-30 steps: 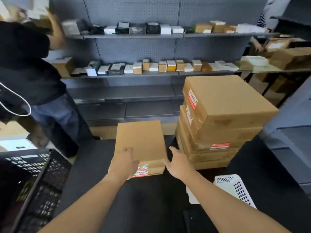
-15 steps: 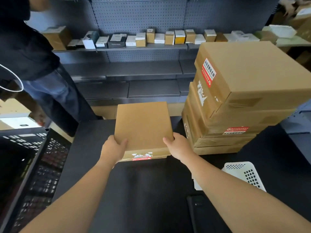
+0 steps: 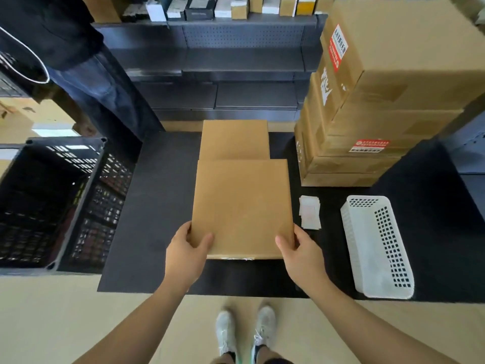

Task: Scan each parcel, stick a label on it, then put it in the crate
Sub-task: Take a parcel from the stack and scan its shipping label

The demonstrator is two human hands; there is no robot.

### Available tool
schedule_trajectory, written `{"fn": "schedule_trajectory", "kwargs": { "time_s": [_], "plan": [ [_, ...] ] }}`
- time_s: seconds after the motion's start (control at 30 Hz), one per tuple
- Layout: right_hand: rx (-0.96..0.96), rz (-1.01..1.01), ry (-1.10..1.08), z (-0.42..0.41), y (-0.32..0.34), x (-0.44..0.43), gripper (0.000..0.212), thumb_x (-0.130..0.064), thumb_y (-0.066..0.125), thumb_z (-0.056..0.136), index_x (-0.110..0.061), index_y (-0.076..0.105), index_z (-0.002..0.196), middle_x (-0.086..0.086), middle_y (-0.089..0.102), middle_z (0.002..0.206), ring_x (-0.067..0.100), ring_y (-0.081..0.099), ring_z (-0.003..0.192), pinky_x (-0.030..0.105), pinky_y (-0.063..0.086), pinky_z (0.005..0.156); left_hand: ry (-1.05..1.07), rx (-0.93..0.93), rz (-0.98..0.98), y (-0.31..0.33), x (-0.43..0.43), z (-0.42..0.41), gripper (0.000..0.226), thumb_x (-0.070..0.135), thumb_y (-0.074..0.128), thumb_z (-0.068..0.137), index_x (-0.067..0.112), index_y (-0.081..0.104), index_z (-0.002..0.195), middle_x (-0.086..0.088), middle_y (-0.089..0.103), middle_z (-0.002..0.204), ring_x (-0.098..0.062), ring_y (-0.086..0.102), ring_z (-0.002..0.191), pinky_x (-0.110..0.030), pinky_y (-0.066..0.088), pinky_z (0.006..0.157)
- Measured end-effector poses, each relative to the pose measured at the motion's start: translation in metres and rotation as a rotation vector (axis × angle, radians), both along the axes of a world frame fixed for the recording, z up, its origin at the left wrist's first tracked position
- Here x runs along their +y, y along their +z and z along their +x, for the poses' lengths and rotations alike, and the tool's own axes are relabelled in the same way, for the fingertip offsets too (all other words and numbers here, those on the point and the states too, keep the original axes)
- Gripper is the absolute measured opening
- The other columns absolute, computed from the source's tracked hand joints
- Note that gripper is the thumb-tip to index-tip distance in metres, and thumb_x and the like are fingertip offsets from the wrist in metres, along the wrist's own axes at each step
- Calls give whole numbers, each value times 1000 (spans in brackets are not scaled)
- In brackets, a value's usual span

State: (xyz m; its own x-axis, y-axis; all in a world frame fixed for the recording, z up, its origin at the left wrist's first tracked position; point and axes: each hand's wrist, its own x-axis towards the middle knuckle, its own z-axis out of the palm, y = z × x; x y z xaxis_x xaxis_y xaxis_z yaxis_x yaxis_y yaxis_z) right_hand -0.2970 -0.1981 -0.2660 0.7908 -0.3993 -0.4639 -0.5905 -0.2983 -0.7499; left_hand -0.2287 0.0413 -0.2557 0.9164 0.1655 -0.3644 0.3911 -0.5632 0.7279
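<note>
A flat brown cardboard parcel (image 3: 241, 206) lies over the middle of the black table (image 3: 157, 206). My left hand (image 3: 187, 252) grips its near left corner, thumb on top. My right hand (image 3: 301, 250) grips its near right corner the same way. A second flat parcel (image 3: 235, 139) lies just behind it on the table. The black plastic crate (image 3: 86, 206) stands to the left of the table. A small stack of white labels (image 3: 309, 212) lies right of the held parcel. No scanner shows.
A tall stack of brown cartons (image 3: 380, 101) fills the table's far right. A white perforated basket (image 3: 378, 245) lies at the near right. Another person (image 3: 65, 48) stands at the far left by grey shelves (image 3: 236, 35) of small boxes. My shoes (image 3: 244, 332) show below the table edge.
Both hands have pulled the top parcel toward me off the one beneath, which now shows behind it. The view has tilted down, bringing labels, basket and floor into sight.
</note>
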Motion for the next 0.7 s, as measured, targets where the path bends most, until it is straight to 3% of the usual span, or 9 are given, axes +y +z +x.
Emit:
{"fn": "schedule_trajectory", "kwargs": {
  "time_s": [0.47,0.63,0.7],
  "plan": [
    [203,42,-65,-37,-62,40,66,-35,56,104,-17,29,161,1,47,156,21,48,140,37,40,116,-94,133,-21,-72,35,-31,58,37,71,90,18,50,140,10,59,115,-14,56,103,-31,47,88],
    [187,154,-129,-35,-59,44,66,-39,58,102,-28,27,159,-6,49,149,17,51,131,37,43,111,-145,114,-56,-78,39,-26,59,33,70,91,23,43,143,8,58,125,-13,55,107,-31,47,92],
    [122,291,-202,-33,-45,42,53,-44,60,100,-42,36,147,-12,51,140,10,52,121,34,42,105,-175,124,-93,-78,41,-22,63,31,68,94,34,34,146,11,53,130,-14,54,112,-33,46,96]
  ]
}}
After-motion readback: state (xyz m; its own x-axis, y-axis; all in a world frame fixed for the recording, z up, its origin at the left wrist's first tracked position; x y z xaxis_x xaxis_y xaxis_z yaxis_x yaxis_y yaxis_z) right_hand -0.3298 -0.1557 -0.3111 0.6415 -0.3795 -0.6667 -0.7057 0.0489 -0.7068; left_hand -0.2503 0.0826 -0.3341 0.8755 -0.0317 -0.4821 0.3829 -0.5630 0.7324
